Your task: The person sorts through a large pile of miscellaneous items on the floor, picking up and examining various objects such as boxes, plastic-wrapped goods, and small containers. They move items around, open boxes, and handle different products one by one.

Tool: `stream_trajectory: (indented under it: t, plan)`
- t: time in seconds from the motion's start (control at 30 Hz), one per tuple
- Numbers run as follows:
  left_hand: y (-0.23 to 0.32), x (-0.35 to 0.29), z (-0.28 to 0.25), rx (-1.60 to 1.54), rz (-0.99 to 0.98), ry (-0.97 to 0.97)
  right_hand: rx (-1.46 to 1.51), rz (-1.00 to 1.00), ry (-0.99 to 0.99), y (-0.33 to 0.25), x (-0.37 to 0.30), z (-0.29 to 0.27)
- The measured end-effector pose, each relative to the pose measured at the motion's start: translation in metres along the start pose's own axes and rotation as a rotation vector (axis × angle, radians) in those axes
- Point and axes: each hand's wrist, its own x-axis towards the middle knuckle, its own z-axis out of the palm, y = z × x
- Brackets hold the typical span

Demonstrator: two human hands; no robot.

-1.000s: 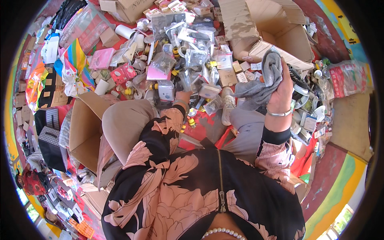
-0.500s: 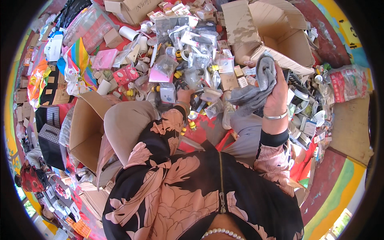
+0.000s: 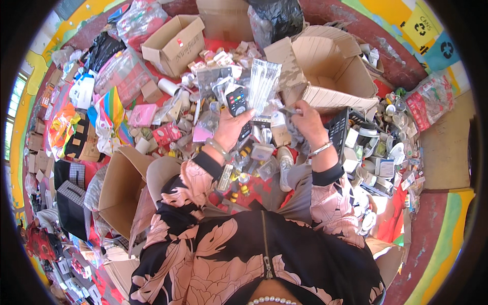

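Note:
My left hand (image 3: 230,130) is closed round the lower end of a black remote control (image 3: 236,100) with coloured buttons. Just past its thumb stands a clear plastic packet (image 3: 264,86) of long pale items; whether the hand grips that too I cannot tell. To the right, my right hand (image 3: 308,124) pinches a grey cloth (image 3: 299,136), which hangs below the fingers and is partly hidden by them. A pale remote control (image 3: 225,178) lies below my left wrist. Small yellow-and-black pieces (image 3: 245,189) are scattered near my lap.
An open cardboard carton (image 3: 333,76) stands at the far right, a smaller one (image 3: 175,48) at the far left. Beside my left leg is another open carton (image 3: 122,190). A black plastic crate (image 3: 338,129) and heaped packaged goods lie right of my hand. A black bag (image 3: 276,20) sits at the back.
My right hand has lowered and moved left with the grey cloth, now bunched. My left hand has come up from the pile with the black remote control. The view has tilted upward.

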Motion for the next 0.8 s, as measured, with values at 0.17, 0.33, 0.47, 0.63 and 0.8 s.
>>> stream_trajectory:
  t: [0.17, 0.33, 0.47, 0.63, 0.8]
  plan:
    - [0.046, 0.001, 0.002, 0.070, 0.009, -0.167, 1.113, -0.014, -0.120, -0.062, -0.015, -0.016]
    - [0.052, -0.010, 0.004, -0.066, -0.056, -0.133, 1.268, 0.114, -0.169, -0.057, 0.004, 0.015]
    - [0.044, -0.001, -0.015, -0.217, -0.273, -0.202, 1.260, 0.063, -0.158, -0.071, 0.003, 0.015]
    - [0.059, 0.002, -0.016, -0.052, -0.141, -0.117, 1.042, -0.023, -0.225, -0.072, 0.007, 0.019]
    - [0.069, 0.000, -0.014, -0.077, -0.075, -0.123, 1.066, 0.034, -0.243, -0.085, 0.001, 0.022]
